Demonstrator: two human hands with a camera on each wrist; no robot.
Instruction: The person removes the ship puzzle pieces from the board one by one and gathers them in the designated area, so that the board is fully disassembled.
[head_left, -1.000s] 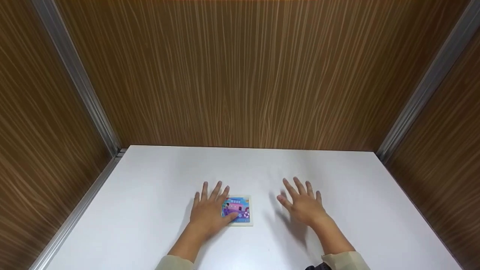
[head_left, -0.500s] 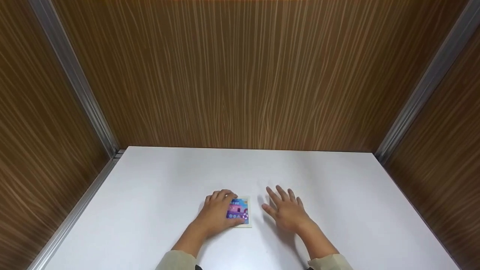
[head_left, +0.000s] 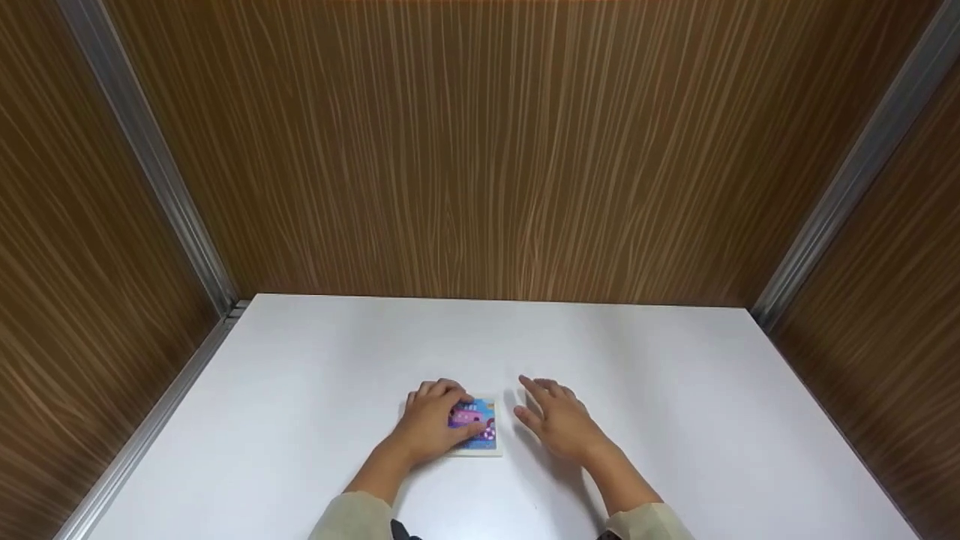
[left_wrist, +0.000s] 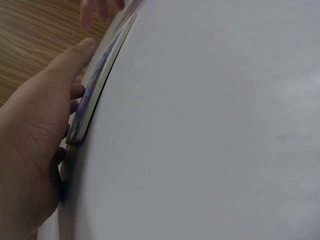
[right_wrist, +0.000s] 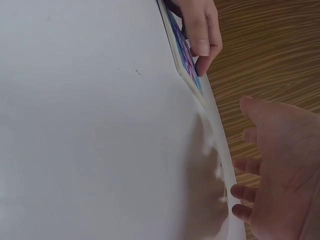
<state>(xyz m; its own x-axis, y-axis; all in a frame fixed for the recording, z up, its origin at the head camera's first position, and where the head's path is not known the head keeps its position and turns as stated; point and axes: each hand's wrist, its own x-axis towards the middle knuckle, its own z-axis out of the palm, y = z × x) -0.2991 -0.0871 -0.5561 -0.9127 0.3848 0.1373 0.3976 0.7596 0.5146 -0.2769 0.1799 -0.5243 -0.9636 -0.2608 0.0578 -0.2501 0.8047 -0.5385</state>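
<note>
A small square picture board [head_left: 484,444] with a pale frame and a pink and purple cartoon ship on blue lies flat on the white table. My left hand [head_left: 431,424] grips it from the left; the bent fingers come over its far left part and the thumb lies across its front part, covering some of the picture. The left wrist view shows the board [left_wrist: 95,90] edge-on beside the thumb. Just right of the board, my right hand [head_left: 559,424] hovers above the table with fingers spread and slightly bent, holding nothing; its palm [right_wrist: 290,165] shows in the right wrist view.
The white table [head_left: 300,375] ends at a tall wood-grain panel [head_left: 480,150] behind. Similar panels stand at left and right, joined by grey metal posts [head_left: 161,157]. Light sleeves [head_left: 352,517] cover the forearms.
The left hand's fingers went from spread straight to bent over the board, and its thumb slid across the picture. The right hand moved left, nearer the board, its fingers bending slightly.
</note>
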